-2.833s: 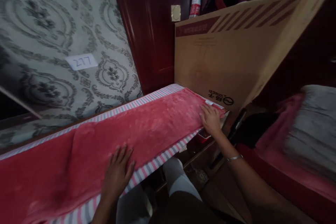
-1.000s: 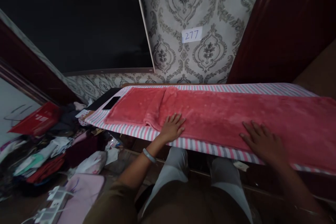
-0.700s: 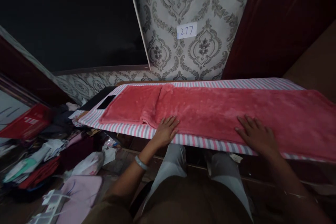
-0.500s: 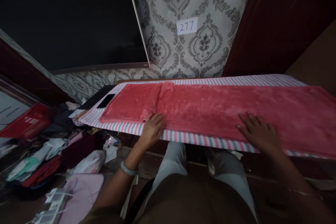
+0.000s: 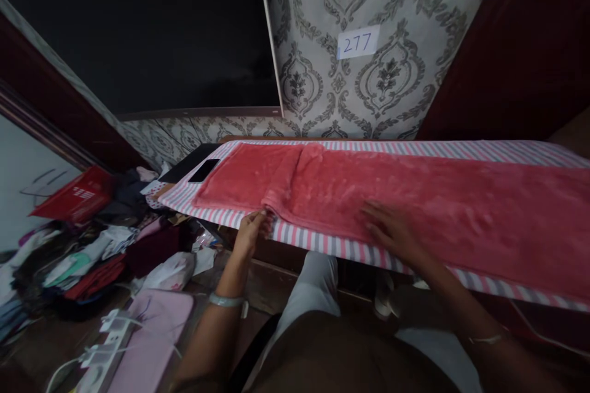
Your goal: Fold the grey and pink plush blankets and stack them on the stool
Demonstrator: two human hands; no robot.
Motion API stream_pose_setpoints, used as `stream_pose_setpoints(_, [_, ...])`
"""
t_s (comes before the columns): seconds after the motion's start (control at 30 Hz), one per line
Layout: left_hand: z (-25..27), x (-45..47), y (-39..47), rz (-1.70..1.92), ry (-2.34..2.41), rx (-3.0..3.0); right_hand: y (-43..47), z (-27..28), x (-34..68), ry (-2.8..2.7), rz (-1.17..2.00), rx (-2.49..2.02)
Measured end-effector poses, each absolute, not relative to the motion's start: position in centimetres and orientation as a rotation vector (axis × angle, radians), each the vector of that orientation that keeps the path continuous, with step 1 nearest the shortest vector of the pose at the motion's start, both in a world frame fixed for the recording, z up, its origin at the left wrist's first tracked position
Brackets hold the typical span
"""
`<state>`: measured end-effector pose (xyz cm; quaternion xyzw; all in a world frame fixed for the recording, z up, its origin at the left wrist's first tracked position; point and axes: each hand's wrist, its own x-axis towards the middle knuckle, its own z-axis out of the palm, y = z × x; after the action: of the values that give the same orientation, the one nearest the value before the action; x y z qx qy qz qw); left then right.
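Note:
A red plush blanket [image 5: 341, 184] lies lengthwise over a striped cloth [image 5: 338, 249], with a raised fold across it toward the left. At the near end of that fold, my left hand [image 5: 252, 228] has its fingers closed at the blanket's edge; the fingertips are partly hidden. My right hand [image 5: 391, 230] is over the blanket near its front edge, fingers stretched out and slightly blurred. Whether its palm presses on the fabric I cannot tell. Left of the blanket, a black phone [image 5: 204, 171] rests on the striped cloth.
A large dark screen [image 5: 152, 31] stands behind on the left. Patterned wallpaper carries a paper marked 277 [image 5: 358, 42]. Piled clothes [image 5: 87, 261], a red basket [image 5: 76, 193] and a white power strip [image 5: 108, 344] lie at the lower left.
My left hand has shifted left off the blanket's surface to the near end of the fold, its fingers now closed. My right hand has moved left along the blanket. The view has turned slightly.

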<state>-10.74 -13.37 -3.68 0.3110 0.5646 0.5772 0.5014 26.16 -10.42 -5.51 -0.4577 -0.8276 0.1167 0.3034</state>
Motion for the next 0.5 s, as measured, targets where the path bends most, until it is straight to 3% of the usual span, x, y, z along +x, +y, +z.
stream_pose_setpoints(0.2, [-2.8, -9.2, -12.5, 1.573, 1.07, 0.441, -9.9, -6.4, 20.6, -2.398, 0.309, -1.014])
stream_pose_setpoints(0.5, [-1.7, -7.2, -11.0, 1.94, 1.018, 0.457, -11.7, -7.5, 18.5, -2.522, 0.096, -1.209])
